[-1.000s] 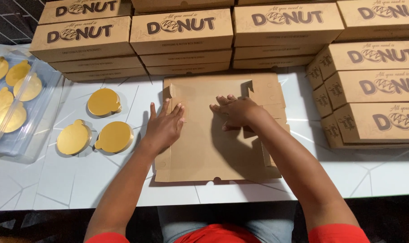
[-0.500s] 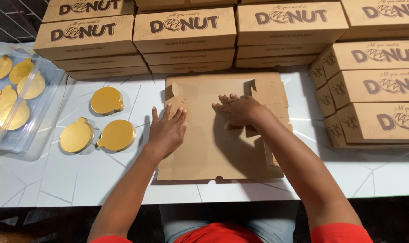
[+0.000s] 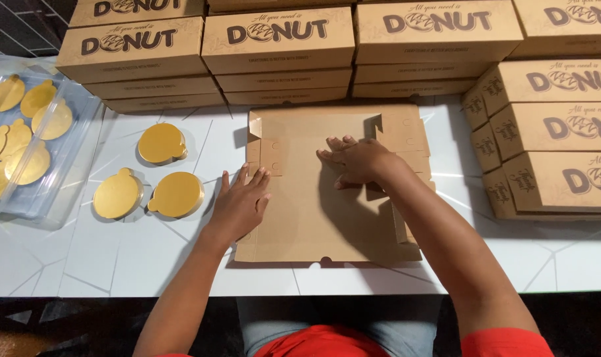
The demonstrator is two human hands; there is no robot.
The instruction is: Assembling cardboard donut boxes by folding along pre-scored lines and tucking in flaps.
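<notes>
A flat, unfolded brown cardboard box blank (image 3: 313, 211) lies on the white table in front of me. My left hand (image 3: 242, 201) rests palm down on its left edge, fingers spread toward a small folded side flap (image 3: 264, 155). My right hand (image 3: 354, 160) presses flat on the middle of the blank, fingers pointing left, beside the raised right side flaps (image 3: 406, 135). Neither hand grips anything.
Stacks of closed brown printed boxes (image 3: 277, 49) line the back of the table, with more boxes (image 3: 558, 145) at the right. Three gold round cake boards (image 3: 158, 178) lie left of the blank. A clear plastic bin (image 3: 29, 142) holds several more gold boards.
My left hand has slid slightly further onto the blank's left edge. The right hand stays pressed at the middle; the view has shifted a little.
</notes>
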